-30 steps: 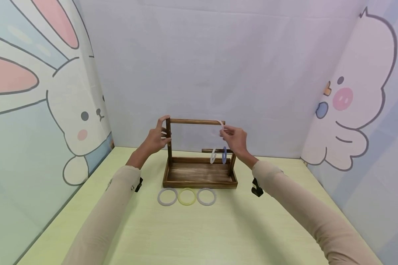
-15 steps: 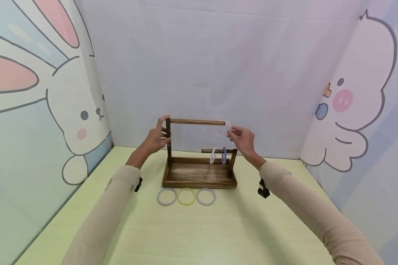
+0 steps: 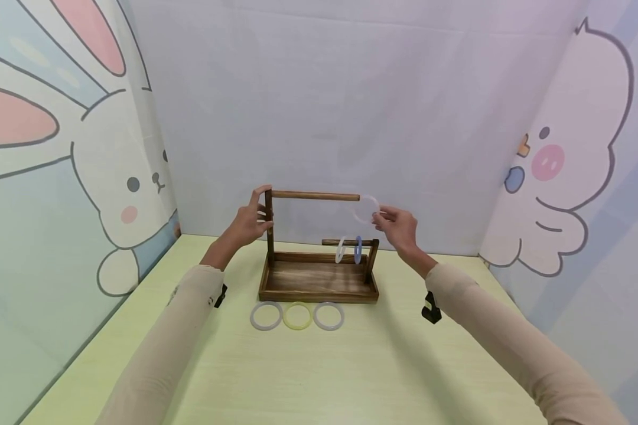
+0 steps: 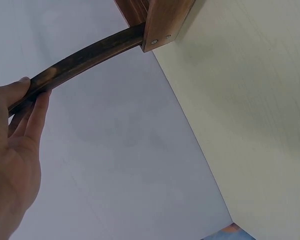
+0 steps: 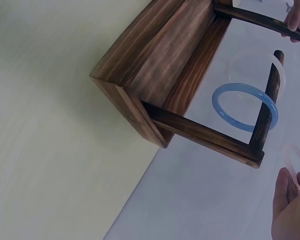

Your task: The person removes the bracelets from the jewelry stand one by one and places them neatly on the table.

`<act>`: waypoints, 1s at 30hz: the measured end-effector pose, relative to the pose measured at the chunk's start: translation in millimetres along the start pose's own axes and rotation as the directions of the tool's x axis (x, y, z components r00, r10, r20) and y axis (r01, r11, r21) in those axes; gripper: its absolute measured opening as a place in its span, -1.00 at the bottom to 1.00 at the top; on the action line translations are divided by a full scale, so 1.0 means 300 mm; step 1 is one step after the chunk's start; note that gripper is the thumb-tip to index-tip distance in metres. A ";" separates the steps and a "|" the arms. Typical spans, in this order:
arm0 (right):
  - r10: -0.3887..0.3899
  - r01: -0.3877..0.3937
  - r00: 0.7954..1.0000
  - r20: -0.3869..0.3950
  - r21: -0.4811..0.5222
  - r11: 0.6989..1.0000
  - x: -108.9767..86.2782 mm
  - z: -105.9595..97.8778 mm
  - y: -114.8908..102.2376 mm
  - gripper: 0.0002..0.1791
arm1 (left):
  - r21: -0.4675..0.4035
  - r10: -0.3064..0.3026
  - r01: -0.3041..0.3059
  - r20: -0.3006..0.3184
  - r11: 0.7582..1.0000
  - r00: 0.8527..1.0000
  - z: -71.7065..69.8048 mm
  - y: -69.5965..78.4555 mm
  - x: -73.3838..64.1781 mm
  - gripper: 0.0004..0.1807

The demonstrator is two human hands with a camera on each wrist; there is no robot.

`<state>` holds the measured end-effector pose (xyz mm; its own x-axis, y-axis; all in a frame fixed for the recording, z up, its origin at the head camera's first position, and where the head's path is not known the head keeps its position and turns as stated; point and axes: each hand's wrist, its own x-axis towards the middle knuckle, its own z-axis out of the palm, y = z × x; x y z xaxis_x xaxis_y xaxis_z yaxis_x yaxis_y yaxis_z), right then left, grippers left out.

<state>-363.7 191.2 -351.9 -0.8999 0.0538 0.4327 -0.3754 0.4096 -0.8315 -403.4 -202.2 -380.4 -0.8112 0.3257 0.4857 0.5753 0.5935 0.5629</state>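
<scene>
A brown wooden bangle stand [image 3: 319,297] has a tray base, a long upper bar and a short lower bar. My left hand [image 3: 246,223] grips its tall left post near the top; in the left wrist view, thumb and fingers hold the dark post [image 4: 90,56] from both sides. My right hand [image 3: 399,227] pinches a pale pinkish, translucent bangle [image 3: 377,203] just right of the upper bar's free end. On the lower bar hang a white bangle [image 3: 340,250] and a blue bangle [image 5: 245,88].
In front of the stand, a grey-lilac bangle [image 3: 253,316], a yellow bangle [image 3: 298,328] and another greyish bangle [image 3: 328,328] lie in a row on the pale table [image 3: 308,378]. A light cloth wall [image 3: 319,118] stands close behind the stand.
My right hand has moved right with the pale pinkish bangle, from around the upper bar's end to beyond its tip. The bangle now faces the head camera more. My left hand stays on the post.
</scene>
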 end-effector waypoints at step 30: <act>0.087 -0.089 0.970 0.228 0.002 0.996 -0.220 -0.104 0.027 -0.55 | -0.021 -0.005 0.005 0.006 1.000 1.000 -0.002 0.016 -0.003 0.05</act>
<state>-300.5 219.4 -376.5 -0.9559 -0.1204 0.2679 -0.2937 0.4017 -0.8674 -399.9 -200.3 -377.7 -0.8148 0.3270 0.4787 0.5730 0.5793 0.5797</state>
